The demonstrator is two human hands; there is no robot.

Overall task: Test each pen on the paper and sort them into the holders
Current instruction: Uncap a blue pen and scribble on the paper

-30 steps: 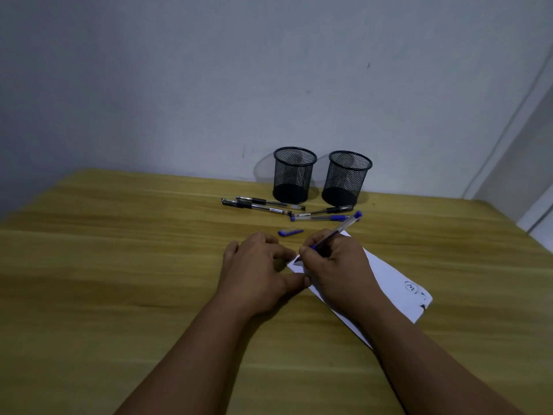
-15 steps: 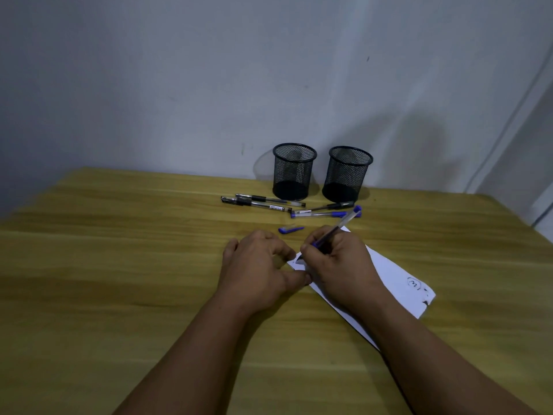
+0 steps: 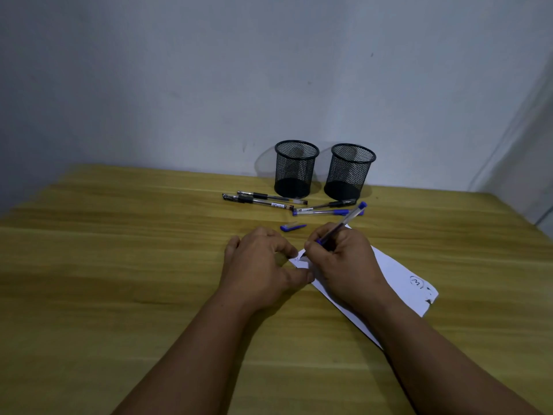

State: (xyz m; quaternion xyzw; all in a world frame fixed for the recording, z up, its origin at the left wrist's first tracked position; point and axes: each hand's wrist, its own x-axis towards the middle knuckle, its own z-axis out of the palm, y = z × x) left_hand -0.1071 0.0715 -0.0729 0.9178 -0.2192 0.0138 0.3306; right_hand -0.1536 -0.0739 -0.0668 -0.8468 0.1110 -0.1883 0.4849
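Observation:
My right hand (image 3: 344, 262) grips a blue pen (image 3: 348, 218) with its tip down on the left corner of a white paper (image 3: 398, 274), where faint marks show. My left hand (image 3: 260, 268) rests curled on the table, fingertips pinning that paper corner. The pen's blue cap (image 3: 292, 227) lies loose just beyond my hands. Further back lie two black pens (image 3: 260, 199), another black pen (image 3: 332, 204) and a blue pen (image 3: 320, 212). Two black mesh holders, the left (image 3: 296, 169) and the right (image 3: 350, 172), stand by the wall, both looking empty.
The wooden table (image 3: 119, 265) runs wide to the left and toward me. A grey wall (image 3: 209, 85) rises right behind the holders. The paper carries a circled number near its right end.
The pen tip has shifted slightly on the paper corner as my right hand scribbles. My left hand stays in place.

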